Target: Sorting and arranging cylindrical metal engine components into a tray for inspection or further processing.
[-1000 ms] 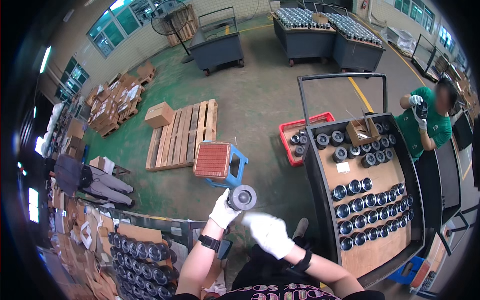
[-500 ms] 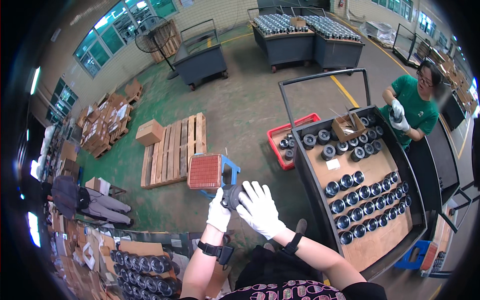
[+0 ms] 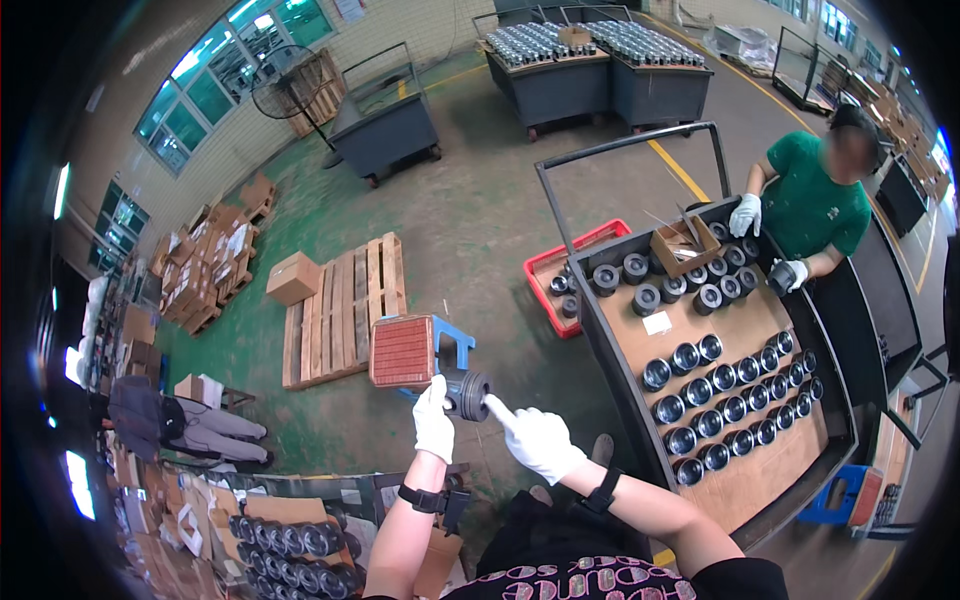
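A dark grey piston [image 3: 468, 396] with grooves round one end is gripped by my left hand [image 3: 434, 420], in a white glove. It lies on its side in the air, grooved end toward the right. My right hand [image 3: 540, 440], also gloved in white, holds nothing; its index finger stretches out to the piston's grooved end, at or very near its edge. The other fingers of that hand are partly bent. At my right, a deep cart [image 3: 700, 496] carries rows of pistons [image 3: 722, 378] on a board, the near ones with shiny tops, the far ones dull grey.
Across the cart a person in green [image 3: 822, 200] holds a dark piston [image 3: 782, 276]. A cardboard box [image 3: 684, 246] sits in the cart, a red crate [image 3: 548, 290] beside it. Ahead are a stool [image 3: 404, 350] and a pallet [image 3: 345, 310]. More pistons [image 3: 290, 540] stand at lower left.
My right hand has come off the piston's side, leaving one finger stretched toward its end. The piston's grooved end now shows. The co-worker's hands have moved apart, one lowering a piston.
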Motion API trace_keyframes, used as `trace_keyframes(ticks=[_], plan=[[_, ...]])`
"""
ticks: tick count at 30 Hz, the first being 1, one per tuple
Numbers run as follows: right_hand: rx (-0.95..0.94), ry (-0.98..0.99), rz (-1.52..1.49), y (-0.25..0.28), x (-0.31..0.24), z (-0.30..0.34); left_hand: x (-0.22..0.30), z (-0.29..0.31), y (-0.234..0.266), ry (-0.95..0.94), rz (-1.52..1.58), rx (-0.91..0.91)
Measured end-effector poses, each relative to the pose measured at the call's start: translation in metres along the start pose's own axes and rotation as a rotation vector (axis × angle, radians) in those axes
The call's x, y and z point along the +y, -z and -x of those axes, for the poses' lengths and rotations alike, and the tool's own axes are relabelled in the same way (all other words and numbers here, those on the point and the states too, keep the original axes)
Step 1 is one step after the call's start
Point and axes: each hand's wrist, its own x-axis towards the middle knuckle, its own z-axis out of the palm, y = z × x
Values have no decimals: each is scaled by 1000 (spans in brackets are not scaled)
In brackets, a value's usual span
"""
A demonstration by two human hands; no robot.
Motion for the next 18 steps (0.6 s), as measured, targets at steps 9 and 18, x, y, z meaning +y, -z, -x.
trace_keyframes(ticks=[9,18], plan=[[-175,-2,148,-21,11,-9,12,5,-33,-134,-104,-82],[-148,-227,-200,-30,42,12,-4,-24,-10,-16,159,10]])
